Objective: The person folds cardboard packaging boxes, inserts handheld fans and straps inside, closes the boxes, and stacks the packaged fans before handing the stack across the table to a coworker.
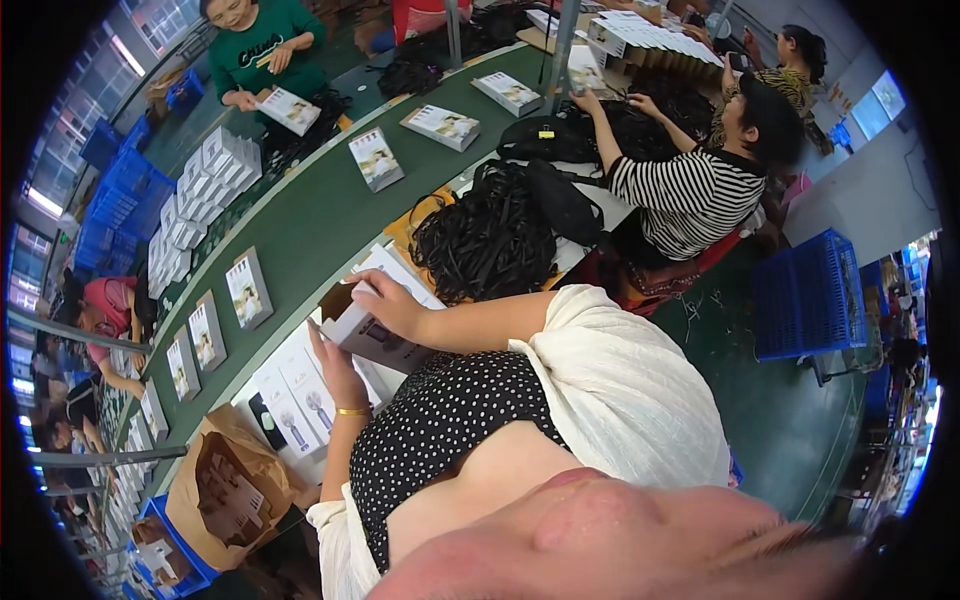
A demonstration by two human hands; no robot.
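Observation:
A white box (385,340) with a small device pictured on its side is held between my two hands, tilted, close to my chest. Its end nearest the belt seems open, showing brown card inside. My right hand (388,306) wraps over the upper edge, the thumb on top. On the other side, my left hand (338,368), with a gold band at the wrist, presses its fingers along the box. Just below, several white boxes printed with handheld fans (300,395) stand in a row beside my left forearm.
A green conveyor belt (310,235) carries spaced picture boxes past me. Black straps (487,235) lie heaped at right. A brown paper bag (215,480) stands at lower left. A person in stripes (690,190) sits at right; a person in green (262,50) is across the belt.

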